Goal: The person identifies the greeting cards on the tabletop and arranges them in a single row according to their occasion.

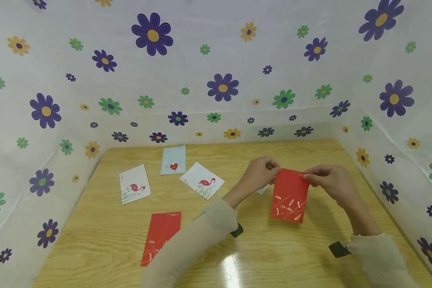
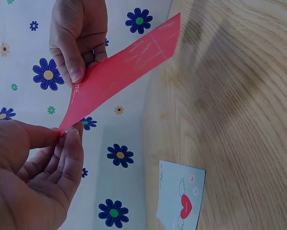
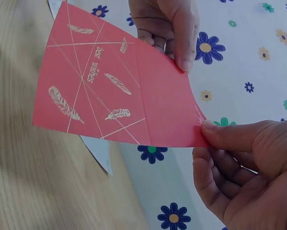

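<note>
Above the right part of the table, both hands hold up a red greeting card (image 1: 290,194) by its top corners. The left hand (image 1: 261,174) pinches one corner between thumb and fingers, and the right hand (image 1: 329,182) pinches the other. The card bends a little between them in the right wrist view, its face showing pale feathers, crossing lines and the words "best wishes". Behind the left hand lies a light blue card (image 1: 263,190), mostly hidden in the head view; a red heart with wings shows on this blue card (image 2: 179,196) in the left wrist view.
On the wooden table (image 1: 104,240) lie two white flamingo cards (image 1: 135,185) and a light blue heart card (image 1: 173,160). Another red card (image 1: 162,236) lies partly behind the left sleeve (image 1: 198,240). A flower-printed white cloth (image 1: 187,68) encloses the back and sides.
</note>
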Tool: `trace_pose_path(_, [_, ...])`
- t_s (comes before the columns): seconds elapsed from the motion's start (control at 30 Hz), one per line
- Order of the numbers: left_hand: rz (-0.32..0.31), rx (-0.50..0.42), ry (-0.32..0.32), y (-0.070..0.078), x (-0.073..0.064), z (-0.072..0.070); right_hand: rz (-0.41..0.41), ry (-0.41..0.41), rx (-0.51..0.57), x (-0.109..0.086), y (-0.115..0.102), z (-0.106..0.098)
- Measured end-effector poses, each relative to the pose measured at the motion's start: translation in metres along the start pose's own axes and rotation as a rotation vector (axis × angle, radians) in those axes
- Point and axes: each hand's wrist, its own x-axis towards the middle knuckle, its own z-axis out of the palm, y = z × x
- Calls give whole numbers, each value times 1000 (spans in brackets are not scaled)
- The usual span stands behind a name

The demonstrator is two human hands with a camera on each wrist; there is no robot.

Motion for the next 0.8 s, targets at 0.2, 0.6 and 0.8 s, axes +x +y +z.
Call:
trace_pose_path(0.2, [-21, 22, -18, -6, -20, -17, 17, -80, 97, -1, -4, 18])
trace_pose_path(0.6, [-97, -15, -55, -25, -60, -51, 88, -232, 312, -3, -16, 58])
trace_pose_path(0.8, [-144, -45, -49, -30, -73, -63, 129, -303, 396, -2, -21, 73])
